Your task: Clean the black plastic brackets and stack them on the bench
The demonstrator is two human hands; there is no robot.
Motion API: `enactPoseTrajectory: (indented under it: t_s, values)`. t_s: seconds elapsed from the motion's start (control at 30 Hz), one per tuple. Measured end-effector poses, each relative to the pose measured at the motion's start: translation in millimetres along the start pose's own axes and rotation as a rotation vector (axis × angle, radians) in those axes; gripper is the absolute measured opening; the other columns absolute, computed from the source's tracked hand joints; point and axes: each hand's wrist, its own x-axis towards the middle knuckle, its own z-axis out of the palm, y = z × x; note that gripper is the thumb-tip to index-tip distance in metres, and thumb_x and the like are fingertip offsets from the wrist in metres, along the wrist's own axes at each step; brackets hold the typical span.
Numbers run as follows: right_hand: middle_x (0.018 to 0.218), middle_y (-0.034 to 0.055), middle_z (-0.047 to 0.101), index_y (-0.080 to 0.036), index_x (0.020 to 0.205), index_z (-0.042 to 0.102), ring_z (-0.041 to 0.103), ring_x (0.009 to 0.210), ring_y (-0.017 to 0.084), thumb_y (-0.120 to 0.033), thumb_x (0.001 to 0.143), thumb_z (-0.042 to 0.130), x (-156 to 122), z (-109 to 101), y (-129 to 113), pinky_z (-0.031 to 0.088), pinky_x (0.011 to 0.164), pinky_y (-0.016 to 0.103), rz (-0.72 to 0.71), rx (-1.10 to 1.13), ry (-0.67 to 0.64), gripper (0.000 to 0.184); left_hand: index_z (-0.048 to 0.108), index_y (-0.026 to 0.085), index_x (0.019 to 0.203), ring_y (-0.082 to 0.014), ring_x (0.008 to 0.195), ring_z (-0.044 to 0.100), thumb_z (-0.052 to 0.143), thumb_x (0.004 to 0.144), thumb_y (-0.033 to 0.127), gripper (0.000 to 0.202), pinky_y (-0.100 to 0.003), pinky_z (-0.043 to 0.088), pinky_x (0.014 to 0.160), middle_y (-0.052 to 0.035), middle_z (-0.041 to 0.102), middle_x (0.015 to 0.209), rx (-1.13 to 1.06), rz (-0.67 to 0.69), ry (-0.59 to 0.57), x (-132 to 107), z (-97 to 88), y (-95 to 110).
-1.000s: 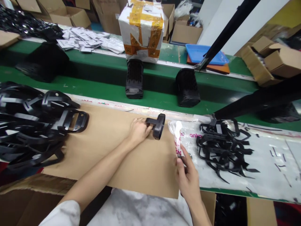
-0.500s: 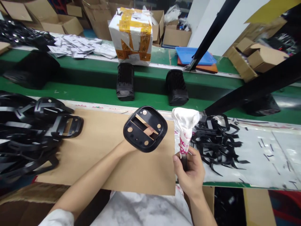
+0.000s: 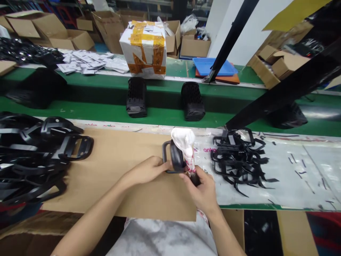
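Observation:
My left hand [image 3: 152, 170] pinches the lower left of a black plastic bracket [image 3: 177, 158], which has an open loop handle and a rounded base turned on edge. The bracket is over a sheet of brown cardboard [image 3: 119, 153]. In my right hand [image 3: 201, 186] is the dark handle of a hammer [image 3: 183, 140], its head and neck wrapped in white material with pink print. The wrapped head overlaps the bracket's upper right and hides part of it. My right fingertips are close to the bracket's bottom edge; whether they touch it I cannot tell.
Similar black brackets [image 3: 29, 153] are heaped at the left. Black strips and loops [image 3: 239, 160] lie at the right. Black perforated housings [image 3: 136, 97] stand on the green conveyor [image 3: 162, 122]. Behind are a taped white box [image 3: 144, 49], a blue tray [image 3: 213, 67] and a slanted black post [image 3: 231, 39].
The bracket has been turned from its flat base facing me to edge-on and brought right, beside the hammer. The hammer has moved left to the bracket. The view has shifted slightly.

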Motion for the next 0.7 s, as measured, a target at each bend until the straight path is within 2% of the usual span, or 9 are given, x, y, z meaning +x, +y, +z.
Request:
enactPoseTrajectory:
  t_s: [0.1,0.17,0.2,0.27,0.33,0.4,0.47,0.53,0.7]
  values:
    - [0.053,-0.0072,0.046,-0.021,0.081,0.061,0.039,0.045,0.009,-0.049,0.090,0.072,0,3,4,0.034,0.043,0.021,0.221,0.219,-0.050,0.031,0.059,0.019,0.077,-0.0147,0.067,0.052,0.036,0.102,0.063,0.056,-0.027,0.040,0.064,0.0009,0.059,0.072,0.001,0.015,-0.111,-12,-12.0,-5]
    - [0.046,-0.0115,0.039,-0.023,0.085,0.055,0.031,0.036,0.008,-0.058,0.089,0.072,3,5,4,0.028,0.035,0.020,0.390,0.415,-0.125,0.039,0.058,0.020,0.085,-0.0150,0.072,0.054,0.047,0.099,0.061,0.045,-0.026,0.041,0.066,0.0015,0.061,0.079,0.026,0.074,-0.144,-14,-16.0,-9]
    - [0.044,-0.0136,0.036,-0.024,0.086,0.051,0.026,0.033,0.007,-0.061,0.087,0.072,5,6,4,0.025,0.032,0.019,0.458,0.495,-0.149,0.042,0.058,0.021,0.087,-0.0151,0.072,0.054,0.055,0.096,0.059,0.039,-0.026,0.041,0.066,0.0020,0.061,0.081,0.081,0.085,-0.123,-12,-15.8,-11]
    - [0.045,-0.0152,0.034,-0.026,0.085,0.046,0.024,0.031,0.005,-0.066,0.084,0.074,10,8,4,0.023,0.028,0.017,0.528,0.574,-0.144,0.049,0.057,0.022,0.088,-0.0157,0.071,0.056,0.065,0.090,0.056,0.035,-0.026,0.041,0.064,0.0022,0.063,0.082,0.272,0.091,0.024,-4,-10.6,-16]
    - [0.047,-0.0151,0.035,-0.026,0.084,0.045,0.026,0.031,0.005,-0.068,0.081,0.076,16,10,5,0.025,0.028,0.017,0.517,0.570,-0.101,0.052,0.058,0.022,0.087,-0.0180,0.073,0.060,0.065,0.090,0.053,0.032,-0.029,0.043,0.067,0.0000,0.066,0.084,0.498,0.127,0.218,9,-1.0,-21]
    - [0.046,-0.0152,0.034,-0.026,0.084,0.046,0.027,0.031,0.006,-0.067,0.082,0.075,23,13,7,0.025,0.029,0.017,0.470,0.532,-0.071,0.051,0.061,0.021,0.085,-0.0216,0.079,0.065,0.062,0.093,0.047,0.027,-0.032,0.047,0.074,-0.0036,0.069,0.086,0.680,0.193,0.315,25,9.1,-25]
    - [0.047,-0.0149,0.033,-0.025,0.084,0.047,0.028,0.032,0.006,-0.066,0.085,0.073,28,15,10,0.025,0.031,0.019,0.415,0.492,-0.048,0.048,0.065,0.019,0.085,-0.0251,0.085,0.070,0.058,0.095,0.037,0.022,-0.035,0.051,0.080,-0.0076,0.073,0.089,0.787,0.240,0.341,39,16.6,-28]
    - [0.049,-0.0135,0.035,-0.025,0.085,0.049,0.030,0.035,0.007,-0.064,0.087,0.072,31,16,13,0.027,0.034,0.021,0.370,0.441,-0.023,0.045,0.069,0.017,0.086,-0.0276,0.086,0.072,0.055,0.095,0.030,0.021,-0.038,0.053,0.083,-0.0109,0.075,0.090,0.838,0.221,0.372,48,20.6,-29]
    - [0.054,-0.0095,0.039,-0.024,0.081,0.050,0.038,0.048,0.011,-0.059,0.093,0.067,35,20,18,0.030,0.044,0.023,0.249,0.233,0.027,0.040,0.074,0.015,0.088,-0.0308,0.085,0.075,0.057,0.094,0.031,0.024,-0.040,0.056,0.085,-0.0142,0.078,0.088,0.857,0.155,0.397,53,21.6,-29]
